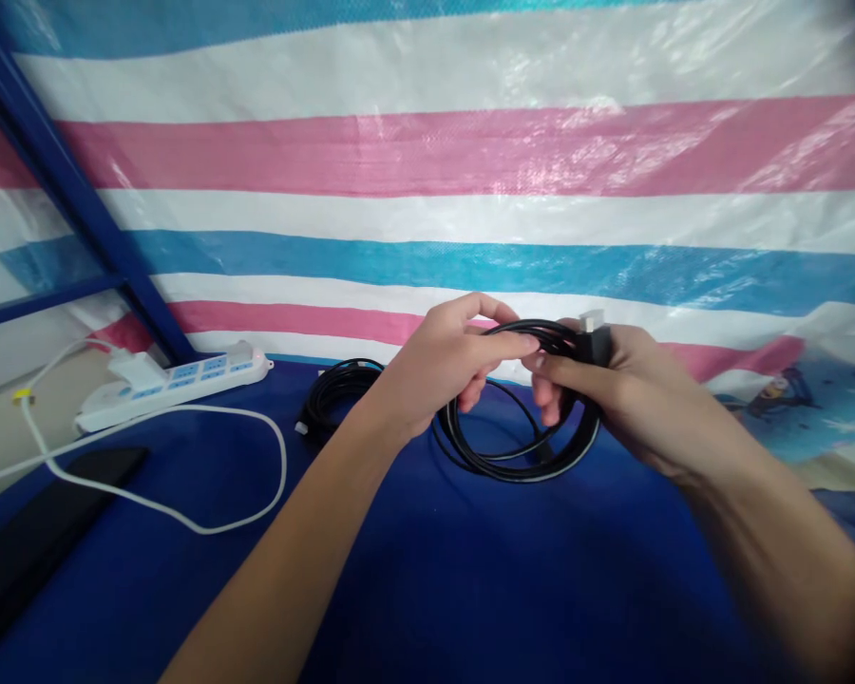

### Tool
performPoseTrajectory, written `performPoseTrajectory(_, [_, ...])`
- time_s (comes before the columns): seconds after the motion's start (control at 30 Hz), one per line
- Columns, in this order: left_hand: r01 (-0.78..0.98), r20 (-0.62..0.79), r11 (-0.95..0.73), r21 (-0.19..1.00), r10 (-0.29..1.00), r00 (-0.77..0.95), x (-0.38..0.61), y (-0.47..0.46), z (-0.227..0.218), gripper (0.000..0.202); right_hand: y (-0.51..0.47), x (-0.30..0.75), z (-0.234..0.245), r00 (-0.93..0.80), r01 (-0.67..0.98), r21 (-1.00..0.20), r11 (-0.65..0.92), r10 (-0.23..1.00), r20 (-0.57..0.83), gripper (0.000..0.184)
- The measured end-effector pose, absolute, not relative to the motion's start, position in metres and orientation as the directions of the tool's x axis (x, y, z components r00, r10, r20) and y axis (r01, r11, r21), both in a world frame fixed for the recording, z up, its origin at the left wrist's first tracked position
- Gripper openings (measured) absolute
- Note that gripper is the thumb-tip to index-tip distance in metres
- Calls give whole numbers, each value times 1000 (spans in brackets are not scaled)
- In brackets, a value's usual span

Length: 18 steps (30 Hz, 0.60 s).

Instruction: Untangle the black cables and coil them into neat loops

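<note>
A black cable (513,472) with a flat metal-tipped plug (594,334) is wound into a loose coil between my hands. My left hand (456,356) pinches the top of the coil between thumb and fingers. On the coil's right side, my right hand (619,380) grips the loops, with the plug standing up beside its fingers. The two thumbs nearly meet at the top of the coil. Behind my left forearm, a second coiled black cable (328,394) lies on the blue table (484,579), its light connector tip pointing left.
A white power strip (185,380) with a charger (139,369) plugged in sits at the left. Its white cord (285,465) loops across the table, near a dark flat object (49,532). A blue metal frame (100,218) and striped plastic sheeting (427,152) stand behind.
</note>
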<state>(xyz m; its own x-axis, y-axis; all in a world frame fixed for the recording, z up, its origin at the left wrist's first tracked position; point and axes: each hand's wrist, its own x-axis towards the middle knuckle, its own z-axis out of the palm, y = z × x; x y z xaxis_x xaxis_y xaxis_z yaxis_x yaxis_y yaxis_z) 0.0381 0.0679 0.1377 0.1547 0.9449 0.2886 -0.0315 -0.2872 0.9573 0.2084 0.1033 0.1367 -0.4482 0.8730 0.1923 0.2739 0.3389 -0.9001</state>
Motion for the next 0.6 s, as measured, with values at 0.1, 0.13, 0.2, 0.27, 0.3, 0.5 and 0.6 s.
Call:
performPoseTrajectory(0.1, [-160,266,-237,958,943,197,40,67,139,19,102,208,137,-439,152,-961,230,887,143,33])
performPoseTrajectory(0.13, [-203,263,-221,954,941,213,40,66,140,20,101,208,138,-418,95,-976,197,897,141,32])
performPoseTrajectory(0.2, [-279,263,-189,941,930,257,42,65,141,24,100,207,138,-373,-9,-987,160,915,152,28])
performPoseTrajectory(0.27, [-351,266,-151,924,913,308,43,65,141,28,100,206,140,-318,-98,-985,142,934,166,25])
performPoseTrajectory(0.3, [-382,253,-110,918,903,347,44,66,140,25,99,206,141,-287,-134,-982,134,943,168,25])
performPoseTrajectory(0.5, [-489,151,102,866,879,452,44,71,135,9,98,208,147,-346,-241,-971,1,934,87,34])
performPoseTrajectory(0.6, [-510,190,52,858,891,412,42,72,135,15,97,214,146,-510,-246,-967,-72,858,66,41])
